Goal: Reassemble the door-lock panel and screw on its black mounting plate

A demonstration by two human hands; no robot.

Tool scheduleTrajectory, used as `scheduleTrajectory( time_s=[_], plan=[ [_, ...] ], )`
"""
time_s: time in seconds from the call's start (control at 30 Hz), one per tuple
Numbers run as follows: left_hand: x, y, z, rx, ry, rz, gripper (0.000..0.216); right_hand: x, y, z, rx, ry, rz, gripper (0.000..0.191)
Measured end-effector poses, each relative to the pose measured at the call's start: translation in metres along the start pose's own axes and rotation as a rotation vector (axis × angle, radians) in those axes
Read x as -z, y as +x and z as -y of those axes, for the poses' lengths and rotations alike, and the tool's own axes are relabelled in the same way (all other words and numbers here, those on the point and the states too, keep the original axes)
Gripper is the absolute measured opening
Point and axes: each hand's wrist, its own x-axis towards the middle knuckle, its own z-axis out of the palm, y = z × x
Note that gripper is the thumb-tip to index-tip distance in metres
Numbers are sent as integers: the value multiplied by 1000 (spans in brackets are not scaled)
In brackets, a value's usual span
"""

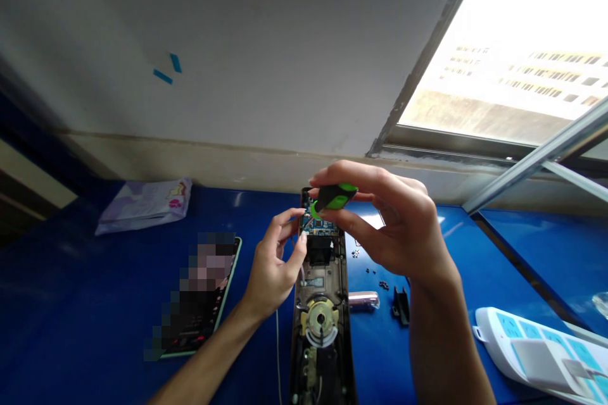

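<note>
Where the tabletop [85, 304] is meeting the wall at its far left edge, a packet of tissues [145, 204] is being left lying flat. Nearer the front edge, a phone [199, 304] is being kept face up, its screen blurred. Just right of it, the left hand [273, 266] is being held at the left side of a circuit board [319, 223], thumb and forefinger drawn close together; whether anything is being pinched between them cannot be told. The board is being carried in the far end of a long opened door lock [323, 329], which is lying at the middle of the tabletop and running towards the front edge. Above the board, a screwdriver [335, 197] with a green and black handle is being clamped in the fingers of the right hand [394, 221], tip pointed down at the board. Loose screws [375, 275], a pink tube [363, 300] and a black clip [401, 305] are being kept just right of the lock. At the front right corner, a white power strip [532, 342] is being used by one plug.
</note>
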Motion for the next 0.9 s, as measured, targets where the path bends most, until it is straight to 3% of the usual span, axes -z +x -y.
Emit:
scheduleTrajectory(
  time_s=[0.23,0.4,0.9],
  plan=[
    [4,7,0,-4,24,7,29,-12,2,-3,90,-169,-31,34],
    [9,13,2,41,-3,-8,34,-16,1,-6,9,-227,-137,31],
    [9,28,7,46,-79,-45,35,-22,3,-22,-69,-188,-187,36]
  ],
)
